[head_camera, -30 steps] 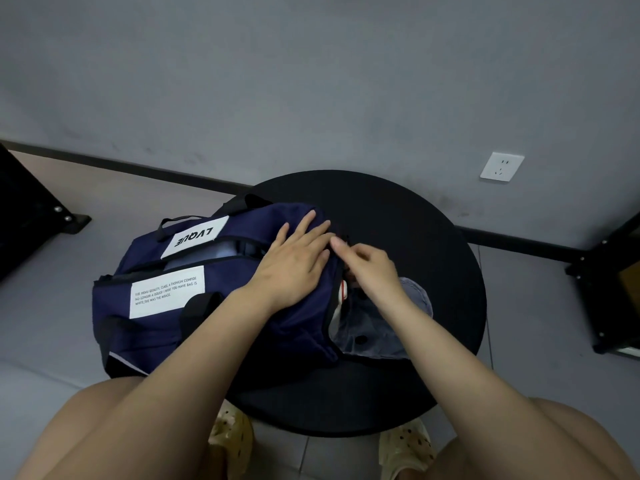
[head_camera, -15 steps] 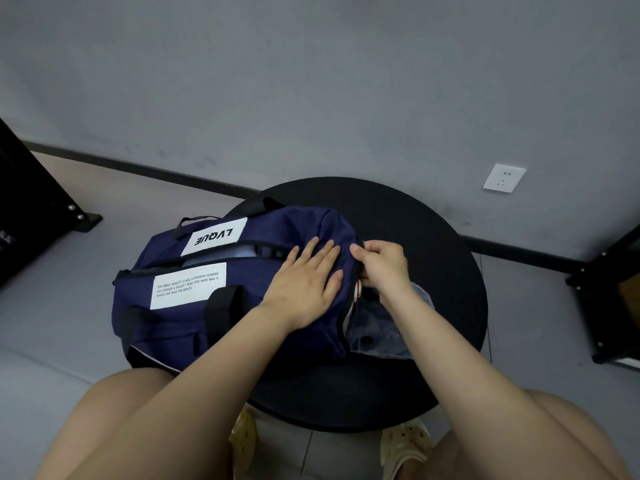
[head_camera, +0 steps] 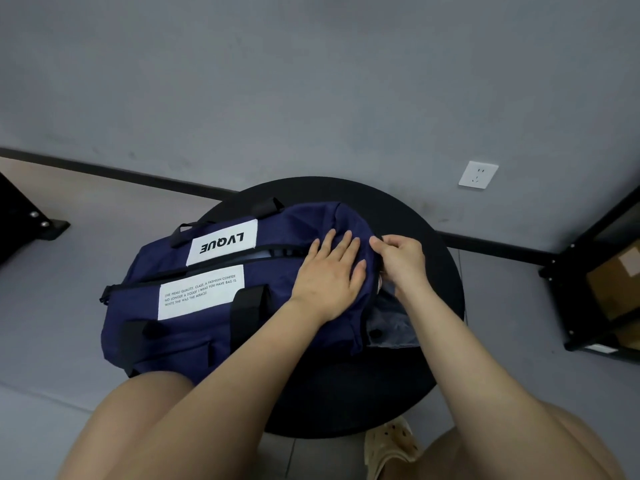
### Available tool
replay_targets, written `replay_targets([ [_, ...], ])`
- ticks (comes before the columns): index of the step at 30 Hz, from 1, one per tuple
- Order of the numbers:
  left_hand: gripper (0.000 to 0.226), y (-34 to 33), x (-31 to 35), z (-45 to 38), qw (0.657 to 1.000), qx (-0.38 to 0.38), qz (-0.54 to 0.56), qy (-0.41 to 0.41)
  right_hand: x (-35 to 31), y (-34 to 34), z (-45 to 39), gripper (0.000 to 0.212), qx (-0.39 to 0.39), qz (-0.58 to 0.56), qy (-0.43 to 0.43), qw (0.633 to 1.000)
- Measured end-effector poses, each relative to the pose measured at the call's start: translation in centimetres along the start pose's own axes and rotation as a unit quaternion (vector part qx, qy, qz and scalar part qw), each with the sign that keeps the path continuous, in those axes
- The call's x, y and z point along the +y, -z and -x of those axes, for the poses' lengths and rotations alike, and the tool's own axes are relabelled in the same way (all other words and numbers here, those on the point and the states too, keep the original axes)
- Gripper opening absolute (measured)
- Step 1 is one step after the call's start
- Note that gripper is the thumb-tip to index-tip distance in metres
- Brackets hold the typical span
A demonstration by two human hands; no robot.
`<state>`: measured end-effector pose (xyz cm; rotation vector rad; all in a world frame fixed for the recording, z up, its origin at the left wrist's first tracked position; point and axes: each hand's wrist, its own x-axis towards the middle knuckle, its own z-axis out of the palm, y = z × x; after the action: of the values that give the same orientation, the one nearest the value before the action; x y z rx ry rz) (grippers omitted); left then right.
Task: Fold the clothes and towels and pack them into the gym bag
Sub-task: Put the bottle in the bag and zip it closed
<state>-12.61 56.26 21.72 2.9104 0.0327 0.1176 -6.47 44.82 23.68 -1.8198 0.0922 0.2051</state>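
Both hands have slid toward the gym bag's (head_camera: 214,306) far right end since a moment ago. Nearest, one yellow shoe (head_camera: 389,445) shows under the round black table (head_camera: 398,393). On it lies one navy gym bag, its left end overhanging the rim, bare tabletop to its right. One left hand (head_camera: 329,275) presses flat, fingers straight; one right hand (head_camera: 403,259) pinches the bag's end edge above grey fabric (head_camera: 391,323). Beyond, one wall socket (head_camera: 478,174).
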Motion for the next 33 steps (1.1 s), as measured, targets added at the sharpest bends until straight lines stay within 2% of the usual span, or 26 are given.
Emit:
replay_targets([
  [9,0.055,-1.4,4.9,-2.9,0.999,-0.014,0.035,-0.040,0.9,5.0,-2.2,0.019,0.065,0.034,-0.001,0.997],
  [13,0.056,-1.3,5.1,-3.0,0.998,-0.025,0.026,-0.046,1.3,5.8,-2.6,0.015,0.061,0.114,0.026,0.991],
  [15,0.056,-0.8,4.5,-2.6,0.998,-0.021,0.005,-0.056,1.0,5.8,-2.2,0.027,0.065,0.177,0.062,0.980],
  [19,0.053,0.8,2.2,-1.0,0.996,0.021,-0.031,-0.080,-0.1,4.4,-0.7,0.043,0.063,0.322,0.196,0.924],
  [24,0.052,3.1,-3.0,1.9,0.995,0.063,-0.057,-0.056,-1.3,0.0,2.0,0.047,-0.048,0.391,0.329,0.858],
  [29,0.052,4.6,-10.4,4.7,0.996,0.057,-0.035,0.064,-1.9,-5.4,4.1,0.048,-0.122,0.448,0.441,0.768],
  [33,0.050,5.0,-16.8,6.6,0.979,0.003,0.025,0.204,-2.2,-9.9,5.4,0.048,-0.178,0.463,0.480,0.724],
])
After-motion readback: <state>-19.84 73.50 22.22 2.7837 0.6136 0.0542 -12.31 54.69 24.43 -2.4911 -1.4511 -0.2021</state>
